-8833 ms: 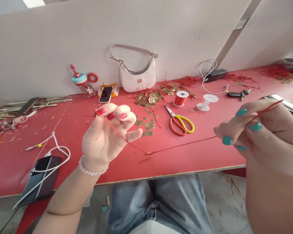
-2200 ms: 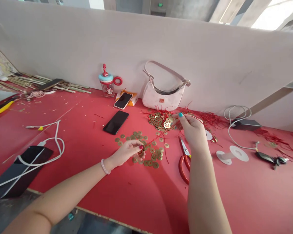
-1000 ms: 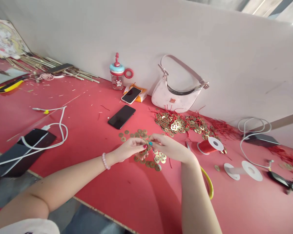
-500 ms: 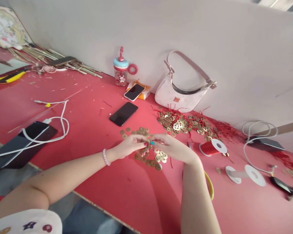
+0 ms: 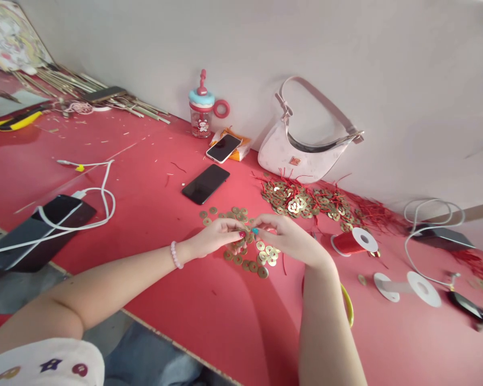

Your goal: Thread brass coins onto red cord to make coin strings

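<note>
Over the red table [image 5: 209, 311], my left hand [image 5: 217, 236] and my right hand [image 5: 282, 236] meet, each with thumb and fingers in a pinch. A brass coin [image 5: 247, 234] with a hole sits between the fingertips, partly hidden by them. Loose brass coins [image 5: 262, 272] of the same kind lie scattered around and beneath both hands. Behind my right hand spreads a heap of coins tied with red cord [image 5: 293, 199]. To the right of that hand stands a spool of red cord [image 5: 348, 242]. Whether cord runs through the held coin is too small to tell.
A black phone [image 5: 206, 184] lies behind the coins, another phone [image 5: 224, 148] on an orange packet. Farther back are a tumbler [image 5: 202, 119] and a pink handbag [image 5: 293, 161]. An empty spool [image 5: 402, 286] lies right; a cabled tablet-like device [image 5: 60, 225] overhangs the left edge.
The view has shifted slightly. Both hands stay together over the coins, and my right fingers have drawn a little apart from the left ones. The coin remains in the pinch.
</note>
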`<action>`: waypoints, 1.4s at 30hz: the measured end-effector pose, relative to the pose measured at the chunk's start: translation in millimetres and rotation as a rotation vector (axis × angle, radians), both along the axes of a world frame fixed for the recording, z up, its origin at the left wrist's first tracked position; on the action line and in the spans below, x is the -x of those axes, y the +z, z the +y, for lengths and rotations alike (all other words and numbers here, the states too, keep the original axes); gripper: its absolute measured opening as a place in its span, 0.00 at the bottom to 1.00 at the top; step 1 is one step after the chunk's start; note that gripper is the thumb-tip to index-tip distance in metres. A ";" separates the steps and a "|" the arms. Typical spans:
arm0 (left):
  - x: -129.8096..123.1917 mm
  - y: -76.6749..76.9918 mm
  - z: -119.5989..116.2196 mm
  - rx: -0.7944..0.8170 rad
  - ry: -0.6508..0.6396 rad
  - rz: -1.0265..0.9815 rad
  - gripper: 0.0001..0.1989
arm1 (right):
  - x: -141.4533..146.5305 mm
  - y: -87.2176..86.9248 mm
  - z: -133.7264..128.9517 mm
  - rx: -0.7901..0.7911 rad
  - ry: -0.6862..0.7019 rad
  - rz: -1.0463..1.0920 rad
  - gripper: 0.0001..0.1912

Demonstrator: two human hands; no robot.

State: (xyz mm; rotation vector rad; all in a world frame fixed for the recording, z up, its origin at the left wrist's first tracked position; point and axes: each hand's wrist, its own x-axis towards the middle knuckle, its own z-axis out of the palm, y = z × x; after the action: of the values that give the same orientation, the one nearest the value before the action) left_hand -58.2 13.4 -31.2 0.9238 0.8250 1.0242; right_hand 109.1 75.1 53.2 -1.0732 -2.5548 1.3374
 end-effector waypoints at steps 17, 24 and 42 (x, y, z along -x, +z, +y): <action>5.4 -0.1 -1.0 -0.066 -0.108 0.009 0.07 | -16.0 -0.2 8.5 -0.132 -0.084 -0.119 0.10; 6.2 0.4 -0.7 -0.090 -0.139 0.018 0.08 | -11.8 -0.8 7.3 -0.256 -0.116 -0.001 0.08; 8.4 5.0 -2.5 -0.068 -0.227 0.100 0.07 | -15.7 -5.9 7.7 -0.211 -0.017 -0.259 0.10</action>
State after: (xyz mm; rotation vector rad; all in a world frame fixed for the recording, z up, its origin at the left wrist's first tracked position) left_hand -66.6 10.8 -26.1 1.1071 0.7523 0.8182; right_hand 124.8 82.8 47.3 -1.2960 -2.7800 0.9511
